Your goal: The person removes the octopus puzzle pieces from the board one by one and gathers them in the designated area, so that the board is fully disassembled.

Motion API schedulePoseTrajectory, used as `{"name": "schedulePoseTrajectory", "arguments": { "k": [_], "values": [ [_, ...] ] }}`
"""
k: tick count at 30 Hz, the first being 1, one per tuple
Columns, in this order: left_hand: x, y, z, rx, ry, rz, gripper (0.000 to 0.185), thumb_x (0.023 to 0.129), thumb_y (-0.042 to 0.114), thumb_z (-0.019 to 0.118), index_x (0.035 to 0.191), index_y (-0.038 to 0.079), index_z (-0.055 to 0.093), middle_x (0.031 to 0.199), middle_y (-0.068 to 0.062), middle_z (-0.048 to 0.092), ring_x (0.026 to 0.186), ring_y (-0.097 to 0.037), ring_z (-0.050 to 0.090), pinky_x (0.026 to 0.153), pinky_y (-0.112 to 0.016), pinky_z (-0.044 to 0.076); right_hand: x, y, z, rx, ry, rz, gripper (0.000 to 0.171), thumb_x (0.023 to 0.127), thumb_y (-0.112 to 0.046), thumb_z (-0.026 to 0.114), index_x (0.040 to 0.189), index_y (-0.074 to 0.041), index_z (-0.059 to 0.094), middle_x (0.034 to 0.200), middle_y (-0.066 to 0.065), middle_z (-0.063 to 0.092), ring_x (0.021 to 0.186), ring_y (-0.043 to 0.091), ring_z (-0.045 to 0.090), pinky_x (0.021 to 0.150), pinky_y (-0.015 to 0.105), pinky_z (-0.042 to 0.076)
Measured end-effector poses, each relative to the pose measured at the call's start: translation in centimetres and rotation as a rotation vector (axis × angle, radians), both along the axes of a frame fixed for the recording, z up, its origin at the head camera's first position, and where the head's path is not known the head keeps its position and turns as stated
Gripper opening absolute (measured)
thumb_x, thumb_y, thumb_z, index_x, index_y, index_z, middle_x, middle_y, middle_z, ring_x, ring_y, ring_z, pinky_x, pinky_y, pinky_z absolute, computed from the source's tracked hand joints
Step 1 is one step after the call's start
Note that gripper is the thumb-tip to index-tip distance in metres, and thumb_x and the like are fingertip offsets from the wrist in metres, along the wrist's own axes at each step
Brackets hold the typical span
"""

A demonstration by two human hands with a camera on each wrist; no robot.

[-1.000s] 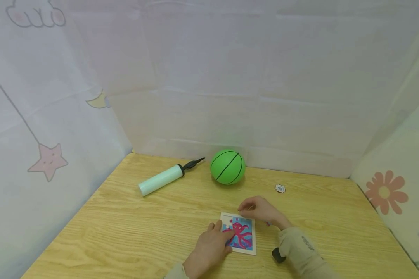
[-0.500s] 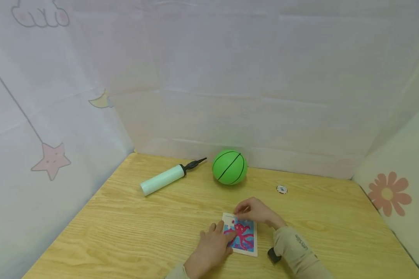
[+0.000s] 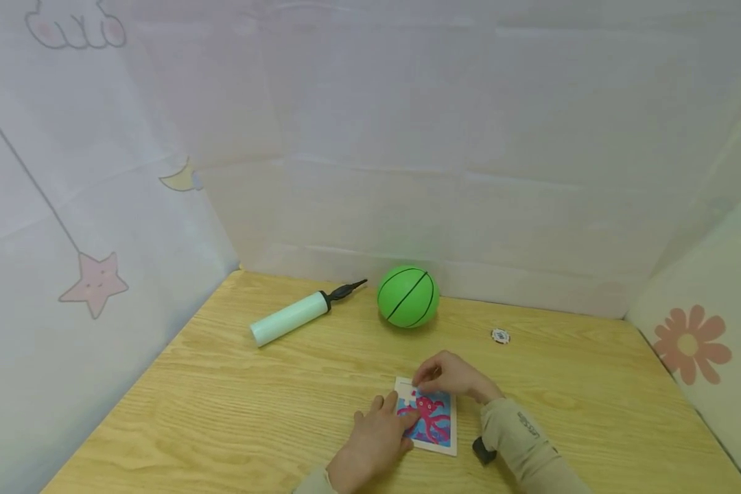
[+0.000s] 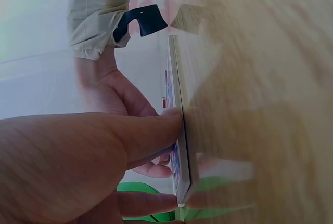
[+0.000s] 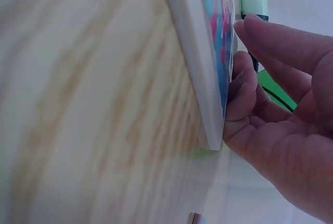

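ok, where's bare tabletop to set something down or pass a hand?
Widest bare patch: near-left table, between the pump and the left hand. Another on the right, below the small disc toward the right edge. A strip runs between the green ball and the hands. Crowded: front centre, where both hands, right hand included, sit on the puzzle board.

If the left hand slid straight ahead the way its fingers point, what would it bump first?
Probably the right hand, bent over the far end of the octopus puzzle that the left hand rests on. Beyond that sits the green ball.
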State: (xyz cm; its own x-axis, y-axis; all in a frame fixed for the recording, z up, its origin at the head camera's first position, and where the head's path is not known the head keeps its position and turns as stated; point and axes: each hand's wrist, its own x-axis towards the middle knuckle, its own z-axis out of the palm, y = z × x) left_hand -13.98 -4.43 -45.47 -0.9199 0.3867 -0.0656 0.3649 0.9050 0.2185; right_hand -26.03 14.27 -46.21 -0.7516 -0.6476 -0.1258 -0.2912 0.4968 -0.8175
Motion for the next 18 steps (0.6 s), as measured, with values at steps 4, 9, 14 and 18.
{"name": "schedulePoseTrajectory", "arguments": {
  "k": [4,9,14,18],
  "values": [
    [-0.02,0.0,0.14,-0.011,-0.001,-0.007,0.041,0.087,0.036,0.068,0.128,0.033,0.062,0.137,-0.013,0.048,0.12,-0.035,0.047,0.081,-0.06,0.047,-0.04,-0.15,0.0,0.018,0.047,0.025,0.008,0.085,-0.007,0.071,0.092,-0.005,0.074,0.082,0.0,0.067,0.073,0.011,0.055,0.067,0.024,0.047],
    [-0.1,-0.02,0.22,-0.01,-0.019,-0.008,0.041,0.088,0.036,0.067,0.129,0.033,0.061,0.139,-0.013,0.047,0.123,-0.037,0.046,0.082,-0.061,0.047,-0.01,-0.38,0.13,0.036,0.064,0.035,0.007,0.086,-0.007,0.07,0.091,-0.006,0.075,0.083,0.001,0.069,0.073,0.011,0.055,0.066,0.025,0.047],
    [-0.16,-0.04,0.15,-0.008,-0.034,-0.005,0.041,0.089,0.036,0.066,0.13,0.033,0.061,0.14,-0.014,0.046,0.124,-0.038,0.046,0.083,-0.063,0.046,-0.02,-0.54,0.05,0.053,0.08,0.047,0.007,0.086,-0.008,0.07,0.089,-0.006,0.075,0.08,-0.002,0.068,0.07,0.009,0.055,0.065,0.024,0.047],
    [-0.16,-0.01,0.12,-0.007,-0.032,-0.006,0.042,0.088,0.036,0.067,0.13,0.033,0.06,0.14,-0.014,0.046,0.124,-0.038,0.046,0.082,-0.063,0.046,0.01,-0.58,-0.01,0.054,0.081,0.049,0.007,0.087,-0.008,0.07,0.089,-0.005,0.075,0.079,-0.003,0.068,0.07,0.008,0.056,0.065,0.023,0.047]
  ]
}}
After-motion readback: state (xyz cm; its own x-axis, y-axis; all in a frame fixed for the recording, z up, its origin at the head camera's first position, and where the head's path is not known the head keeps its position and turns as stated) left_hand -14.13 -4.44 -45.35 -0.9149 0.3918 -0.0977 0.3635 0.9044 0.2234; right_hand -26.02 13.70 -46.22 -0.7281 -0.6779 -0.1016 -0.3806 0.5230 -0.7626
